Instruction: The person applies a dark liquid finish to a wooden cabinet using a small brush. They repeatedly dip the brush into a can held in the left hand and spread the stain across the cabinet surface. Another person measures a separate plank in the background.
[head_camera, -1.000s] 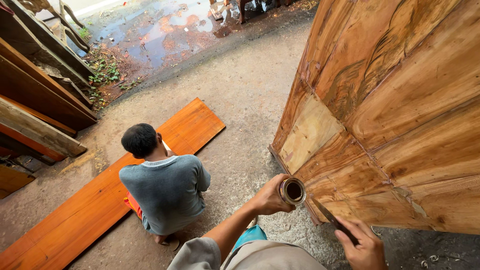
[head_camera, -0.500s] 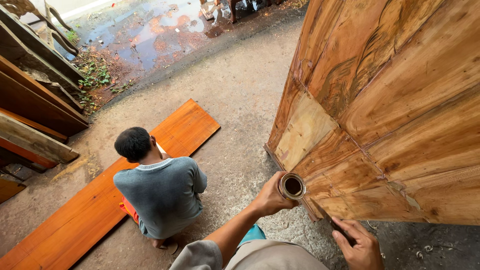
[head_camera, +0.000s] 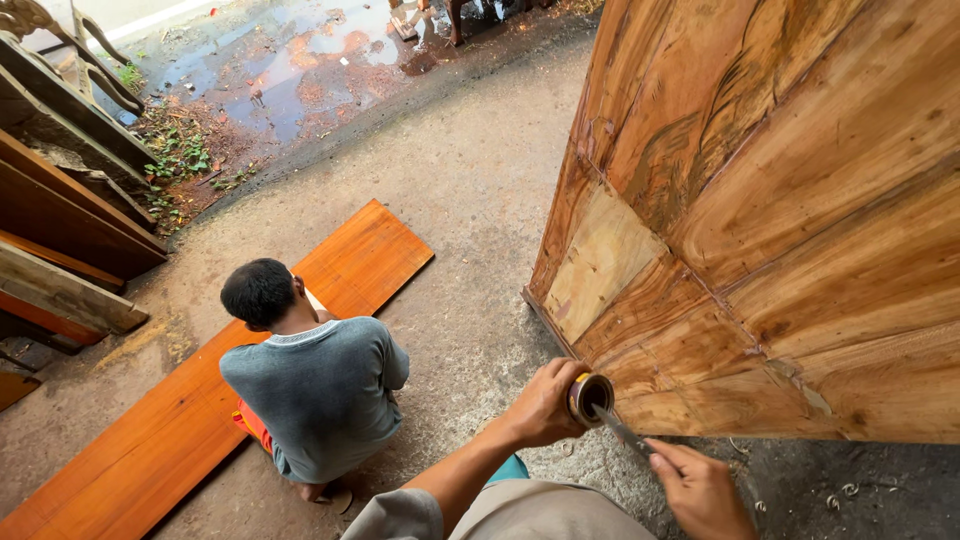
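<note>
- The left hand (head_camera: 540, 405) grips a small round tin (head_camera: 590, 397) close to the lower edge of the big wooden panel (head_camera: 780, 220); tipped further, it could spill onto the concrete floor (head_camera: 470, 180).
- The right hand (head_camera: 700, 490) is closed on a thin tool (head_camera: 622, 432) dipped into the tin; a slip could smear the wood.
- Count: one tin, one tool, one orange plank (head_camera: 190, 420), one crouching person (head_camera: 310, 380).

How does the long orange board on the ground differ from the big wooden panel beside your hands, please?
The orange board lies flat on the concrete; the wooden panel stands upright. The board is one narrow, even orange strip; the panel is broad, pieced from several sections with strong swirling grain and a paler patch. A crouching person is beside the board; the left hand holds a small tin by the panel. Both are wood.
</note>
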